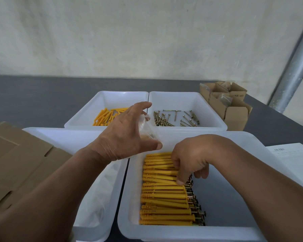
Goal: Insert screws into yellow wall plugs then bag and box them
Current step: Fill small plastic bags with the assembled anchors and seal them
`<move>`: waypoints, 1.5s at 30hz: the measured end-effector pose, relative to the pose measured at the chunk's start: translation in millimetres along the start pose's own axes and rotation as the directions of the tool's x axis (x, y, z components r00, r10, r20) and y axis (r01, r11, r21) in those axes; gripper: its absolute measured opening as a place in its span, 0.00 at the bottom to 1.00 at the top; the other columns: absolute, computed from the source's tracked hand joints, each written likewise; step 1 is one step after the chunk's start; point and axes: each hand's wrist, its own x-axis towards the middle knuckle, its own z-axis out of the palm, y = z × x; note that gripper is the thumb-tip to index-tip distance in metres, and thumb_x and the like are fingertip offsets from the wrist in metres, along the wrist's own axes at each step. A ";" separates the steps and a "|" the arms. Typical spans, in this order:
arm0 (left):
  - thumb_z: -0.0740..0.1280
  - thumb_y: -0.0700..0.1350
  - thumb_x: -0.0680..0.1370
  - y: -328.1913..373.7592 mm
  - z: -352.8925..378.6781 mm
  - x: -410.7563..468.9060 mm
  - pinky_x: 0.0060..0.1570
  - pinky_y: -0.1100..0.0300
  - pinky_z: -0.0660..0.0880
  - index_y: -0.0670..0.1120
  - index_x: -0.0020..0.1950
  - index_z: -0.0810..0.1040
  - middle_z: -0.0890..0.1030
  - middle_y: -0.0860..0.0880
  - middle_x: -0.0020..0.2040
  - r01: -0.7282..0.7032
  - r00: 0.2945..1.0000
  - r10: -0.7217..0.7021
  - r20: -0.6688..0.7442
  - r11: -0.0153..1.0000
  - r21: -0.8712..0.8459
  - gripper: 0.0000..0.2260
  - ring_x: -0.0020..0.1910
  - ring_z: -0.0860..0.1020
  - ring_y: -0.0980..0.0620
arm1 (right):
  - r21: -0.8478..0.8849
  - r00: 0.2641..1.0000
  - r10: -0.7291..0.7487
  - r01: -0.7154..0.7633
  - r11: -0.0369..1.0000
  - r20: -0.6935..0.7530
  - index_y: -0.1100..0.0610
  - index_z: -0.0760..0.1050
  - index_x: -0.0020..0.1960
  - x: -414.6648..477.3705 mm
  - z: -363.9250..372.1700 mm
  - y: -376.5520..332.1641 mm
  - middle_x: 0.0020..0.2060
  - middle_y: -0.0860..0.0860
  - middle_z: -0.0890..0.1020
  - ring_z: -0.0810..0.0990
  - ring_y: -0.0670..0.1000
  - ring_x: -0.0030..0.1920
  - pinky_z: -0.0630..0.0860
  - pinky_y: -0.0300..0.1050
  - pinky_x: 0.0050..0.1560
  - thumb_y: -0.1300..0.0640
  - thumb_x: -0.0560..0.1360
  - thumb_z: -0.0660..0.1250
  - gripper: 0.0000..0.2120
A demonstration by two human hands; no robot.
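My left hand [124, 135] holds a small clear plastic bag [148, 130] above the near bins, thumb and fingers curled round it. My right hand [189, 159] reaches into the near right white bin [252, 151] and pinches yellow wall plugs with screws in them [164, 198], which lie in a neat row. At the back, one white bin [87, 112] holds loose yellow plugs [105, 116], and the bin beside it [212, 109] holds loose screws [173, 117].
The near left white bin [59, 137] holds clear plastic bags [101, 198]. Flat cardboard [16, 154] lies at the left. Open small cardboard boxes [229, 102] stand at the back right. A paper sheet [294, 159] lies at the right; a metal pole [297, 67] rises behind.
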 end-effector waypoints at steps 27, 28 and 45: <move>0.80 0.58 0.61 -0.5 0.6 -0.7 0.57 0.63 0.64 0.54 0.74 0.62 0.71 0.59 0.58 0.002 1.000 -0.002 0.010 1.000 -0.010 0.46 0.59 0.71 0.57 | 0.151 0.997 -0.080 0.080 0.985 -0.007 0.66 0.76 0.59 3.9 0.8 -1.0 0.34 0.52 0.77 0.76 0.46 0.28 0.77 0.37 0.30 0.60 0.75 0.70 0.15; 0.80 0.58 0.61 -0.7 0.7 -0.8 0.57 0.63 0.64 0.54 0.74 0.62 0.71 0.58 0.58 0.004 1.000 -0.003 0.011 1.000 -0.011 0.46 0.59 0.71 0.56 | 0.145 0.996 -0.083 0.087 0.986 -0.035 0.66 0.77 0.59 3.4 -0.6 0.1 0.33 0.52 0.77 0.75 0.46 0.26 0.76 0.37 0.28 0.61 0.75 0.70 0.14; 0.82 0.55 0.59 -4.9 -2.1 0.2 0.63 0.58 0.68 0.53 0.74 0.64 0.73 0.55 0.58 0.015 1.000 -0.014 0.012 0.999 -0.045 0.47 0.59 0.73 0.55 | 0.372 0.718 -0.035 0.401 0.837 -0.695 0.51 0.79 0.38 1.3 -19.8 14.0 0.29 0.44 0.80 0.74 0.40 0.27 0.70 0.39 0.28 0.54 0.71 0.68 0.03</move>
